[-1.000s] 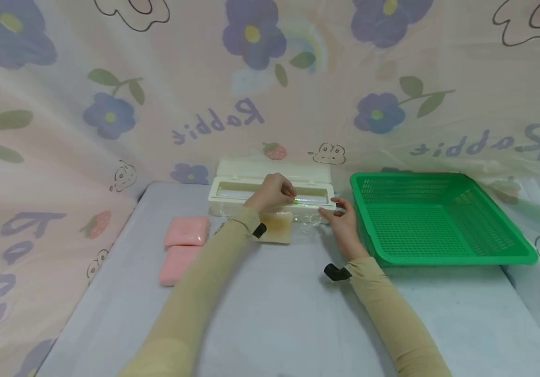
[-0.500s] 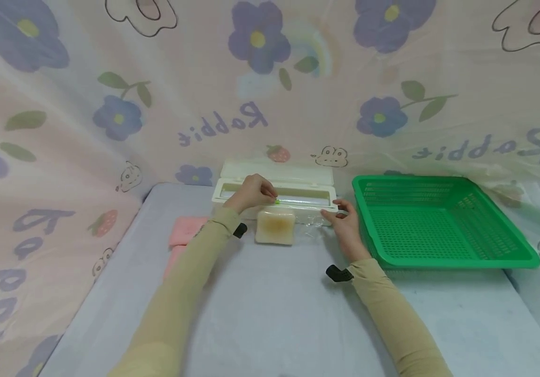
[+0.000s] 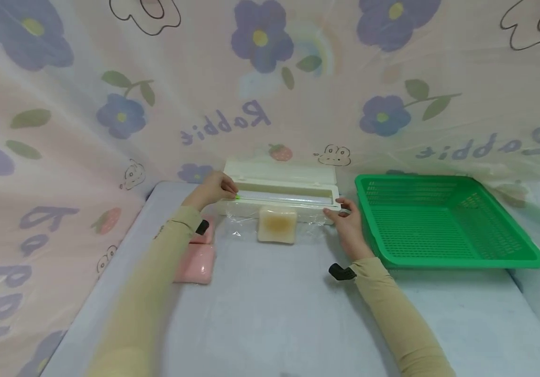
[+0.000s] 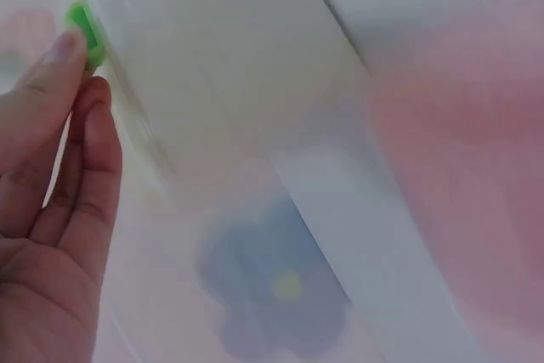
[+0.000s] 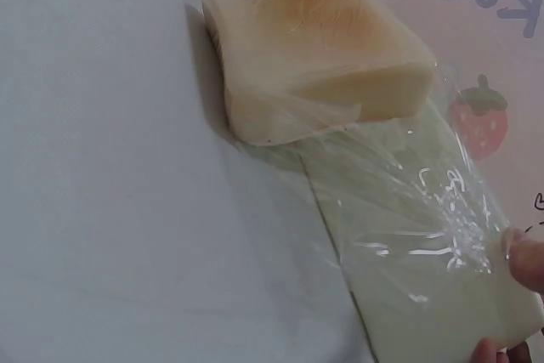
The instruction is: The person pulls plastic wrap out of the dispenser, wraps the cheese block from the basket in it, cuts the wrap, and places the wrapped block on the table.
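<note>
A white cling film dispenser lies across the back of the table with its lid raised and a film roll inside. At its left end my left hand pinches a small green slider cutter between thumb and fingers. My right hand grips the dispenser's right end, thumb at the front. In front of the dispenser stands a thick bread slice with a browned middle. Clear cling film drapes over the bread and along the dispenser's front, wrinkled and shiny.
Two pink squares with a glossy surface lie at the left, partly behind the left sleeve. A green plastic basket stands at the right, close to the right hand. Behind the table hangs a patterned cloth.
My left hand has slid the green slider leftward along the dispenser, from past its middle to the left end. My right hand has kept its grip. More of the bread and film shows.
</note>
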`<act>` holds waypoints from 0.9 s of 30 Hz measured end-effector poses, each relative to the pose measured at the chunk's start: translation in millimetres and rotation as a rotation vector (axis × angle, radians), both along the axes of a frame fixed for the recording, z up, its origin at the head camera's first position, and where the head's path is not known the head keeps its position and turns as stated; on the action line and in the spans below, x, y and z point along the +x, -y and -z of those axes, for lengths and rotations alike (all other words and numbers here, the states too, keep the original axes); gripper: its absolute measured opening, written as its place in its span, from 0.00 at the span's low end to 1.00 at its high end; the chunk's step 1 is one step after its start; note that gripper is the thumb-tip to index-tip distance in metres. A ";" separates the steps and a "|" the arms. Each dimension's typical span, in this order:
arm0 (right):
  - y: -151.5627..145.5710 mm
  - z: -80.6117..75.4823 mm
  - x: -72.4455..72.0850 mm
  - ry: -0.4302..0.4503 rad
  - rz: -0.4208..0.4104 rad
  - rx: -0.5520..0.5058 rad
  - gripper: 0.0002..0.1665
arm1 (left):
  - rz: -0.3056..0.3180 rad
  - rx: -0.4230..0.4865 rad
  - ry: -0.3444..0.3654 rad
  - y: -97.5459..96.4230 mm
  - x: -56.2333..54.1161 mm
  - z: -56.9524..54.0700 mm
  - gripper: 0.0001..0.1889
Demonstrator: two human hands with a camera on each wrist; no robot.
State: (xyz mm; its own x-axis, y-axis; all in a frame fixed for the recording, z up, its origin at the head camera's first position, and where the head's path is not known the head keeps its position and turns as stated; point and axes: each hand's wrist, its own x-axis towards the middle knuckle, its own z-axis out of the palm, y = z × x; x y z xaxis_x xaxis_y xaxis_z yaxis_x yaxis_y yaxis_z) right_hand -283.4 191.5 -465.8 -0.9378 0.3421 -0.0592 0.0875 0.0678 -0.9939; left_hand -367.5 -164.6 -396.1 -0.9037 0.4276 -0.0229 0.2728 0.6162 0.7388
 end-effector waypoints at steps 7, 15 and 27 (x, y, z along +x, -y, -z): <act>0.2 2.3 -2.3 -0.009 0.008 0.024 0.28 | -0.021 0.028 -0.013 38.6 3.3 0.2 0.10; 5.2 1.6 -3.9 -0.001 0.000 0.013 0.30 | -0.075 0.052 -0.065 52.0 9.6 1.6 0.10; 1.9 -9.0 16.5 0.037 -0.047 0.135 0.36 | -0.442 0.099 -0.161 24.1 60.8 8.2 0.19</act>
State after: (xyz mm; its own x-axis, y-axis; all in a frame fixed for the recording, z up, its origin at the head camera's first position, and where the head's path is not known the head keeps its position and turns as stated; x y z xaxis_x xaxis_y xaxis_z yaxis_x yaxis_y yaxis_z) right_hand -266.9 189.5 -456.8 -0.9511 0.3048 -0.0500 0.1170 0.2056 -0.9716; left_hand -306.7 -188.7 -404.3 -0.9881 -0.0053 0.1536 0.1162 0.6281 0.7694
